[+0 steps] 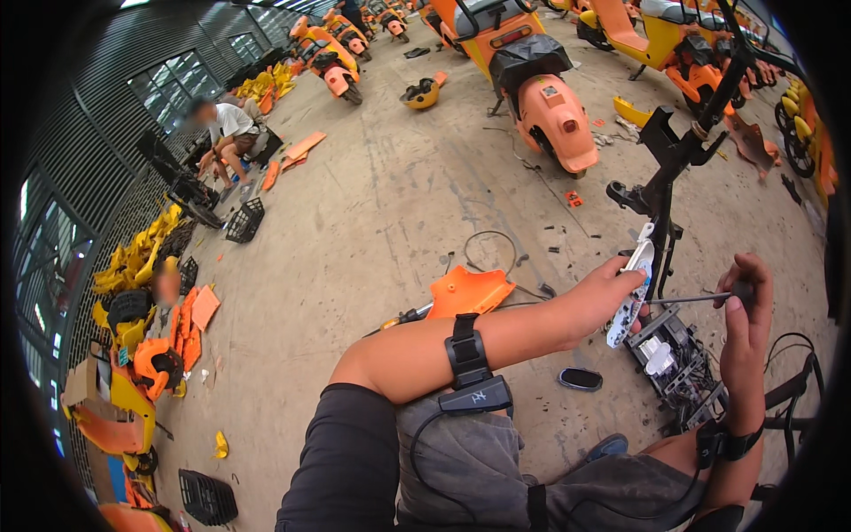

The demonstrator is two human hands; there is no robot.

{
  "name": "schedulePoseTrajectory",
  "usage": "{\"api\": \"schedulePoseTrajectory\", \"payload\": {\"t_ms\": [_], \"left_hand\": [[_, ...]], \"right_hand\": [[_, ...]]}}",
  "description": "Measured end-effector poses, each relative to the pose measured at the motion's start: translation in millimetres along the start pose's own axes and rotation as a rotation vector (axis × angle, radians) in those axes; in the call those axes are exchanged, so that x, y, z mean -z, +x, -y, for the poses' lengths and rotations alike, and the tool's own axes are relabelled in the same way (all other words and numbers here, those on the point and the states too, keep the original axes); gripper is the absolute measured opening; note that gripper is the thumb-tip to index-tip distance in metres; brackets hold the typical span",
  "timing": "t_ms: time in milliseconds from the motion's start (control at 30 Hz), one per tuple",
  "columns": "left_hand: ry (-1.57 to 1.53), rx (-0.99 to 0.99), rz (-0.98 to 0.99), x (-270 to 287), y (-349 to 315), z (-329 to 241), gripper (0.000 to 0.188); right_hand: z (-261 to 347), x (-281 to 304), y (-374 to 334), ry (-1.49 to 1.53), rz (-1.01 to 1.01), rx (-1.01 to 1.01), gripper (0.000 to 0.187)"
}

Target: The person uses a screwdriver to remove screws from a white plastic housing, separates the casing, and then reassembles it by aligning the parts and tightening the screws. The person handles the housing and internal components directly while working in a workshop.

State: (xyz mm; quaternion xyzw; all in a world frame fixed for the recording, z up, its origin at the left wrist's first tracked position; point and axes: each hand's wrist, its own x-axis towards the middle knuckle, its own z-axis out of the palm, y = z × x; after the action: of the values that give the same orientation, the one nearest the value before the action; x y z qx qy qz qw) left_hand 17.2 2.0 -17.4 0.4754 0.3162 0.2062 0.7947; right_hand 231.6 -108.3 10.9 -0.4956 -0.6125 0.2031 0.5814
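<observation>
White panel (631,288) in the left hand, screwdriver at its side

Panel held up off the concrete floor (390,186), toward the floor's right edge, long side near upright and leaning. Left hand (607,297) grasping it: thumb across the near face, fingers wrapped behind, partly hidden. Right hand (746,319) pinching the dark handle of a screwdriver (687,300) between thumb and fingers; shaft runs level to the left, tip at the panel's right side. Contact between tip and panel: cannot tell.

Just behind the panel, a bare black scooter frame (678,173), its post slanting. Below both hands, a metal assembly with wiring (678,363). Left of that, flat on the floor, an oblong dark-faced device (581,379). Orange body panel (470,291) on the floor, beyond the left forearm; thin cable loop (490,241) beside it.

Farther out: orange scooter (554,115) standing toward the floor's far edge. Along the floor's left edge, heaped yellow body parts (137,253) and a black basket (245,220). Co-worker (232,133) in a white top, seated low near the left wall, well apart.
</observation>
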Motion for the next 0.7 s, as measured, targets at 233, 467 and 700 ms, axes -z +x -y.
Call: {"api": "schedulePoseTrajectory", "payload": {"t_ms": [233,467,700], "left_hand": [[-0.027,-0.013,0.006,0.7,-1.1,0.8,0.041],[-0.05,-0.032,-0.003,1.2,-2.8,-1.8,0.039],[-0.037,-0.026,0.029,0.8,-3.0,-4.0,0.039]], "right_hand": [[-3.5,0.4,-1.1,0.054,0.001,0.047,0.032],[1.6,-0.2,-1.8,0.074,-0.026,0.02,0.03],[2.8,4.1,0.7,0.173,-0.109,0.116,0.034]]}}
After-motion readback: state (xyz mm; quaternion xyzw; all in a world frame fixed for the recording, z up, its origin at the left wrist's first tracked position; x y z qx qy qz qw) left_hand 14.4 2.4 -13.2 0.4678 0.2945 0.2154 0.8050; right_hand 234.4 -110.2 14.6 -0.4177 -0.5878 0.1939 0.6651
